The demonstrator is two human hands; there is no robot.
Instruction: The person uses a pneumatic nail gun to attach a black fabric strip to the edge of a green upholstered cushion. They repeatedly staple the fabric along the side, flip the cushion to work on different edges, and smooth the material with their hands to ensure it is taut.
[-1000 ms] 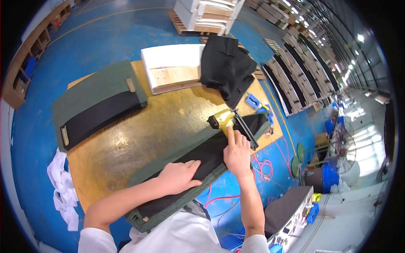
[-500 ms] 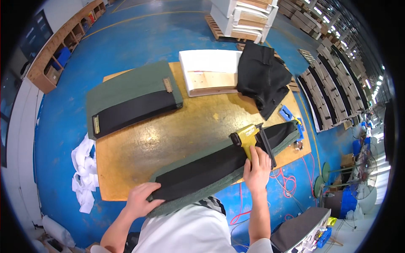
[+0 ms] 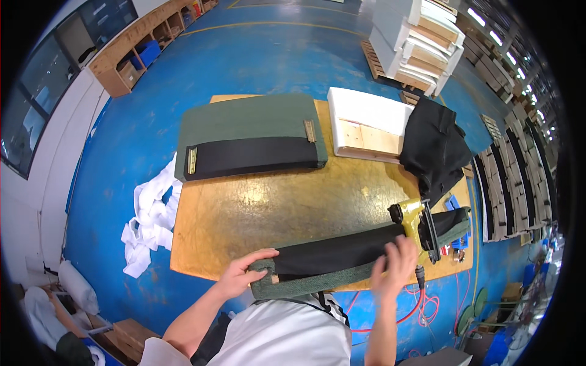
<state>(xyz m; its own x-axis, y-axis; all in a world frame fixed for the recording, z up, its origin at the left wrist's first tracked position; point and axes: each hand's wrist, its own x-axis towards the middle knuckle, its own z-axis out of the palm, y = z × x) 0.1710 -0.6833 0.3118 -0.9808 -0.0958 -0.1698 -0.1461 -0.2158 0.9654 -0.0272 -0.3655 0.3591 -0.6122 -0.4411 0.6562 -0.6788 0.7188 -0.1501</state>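
A long, narrow padded piece (image 3: 342, 282) in dark green fabric, with a black fabric strip (image 3: 336, 251) along its upper face, lies slantwise at the table's near edge. My left hand (image 3: 243, 276) grips its left end, thumb and fingers at the corner, where a bit of bare wood shows. On the right part of that piece rests a yellow and black staple gun (image 3: 412, 227) with a hose at its handle. My right hand (image 3: 394, 271) is beside the handle, fingers apart and slightly blurred, holding nothing.
On the wooden table (image 3: 256, 213) lie a large green padded panel (image 3: 250, 116) with two metal brackets, a white foam-covered wooden frame (image 3: 366, 110) and a black cloth (image 3: 433, 143). White cloth (image 3: 149, 213) hangs down at the left. Red hoses (image 3: 430, 308) trail on the floor.
My right hand has let go of the staple gun, leaving it on the padded piece. My left hand still holds the left end. The whole view has shifted leftward.
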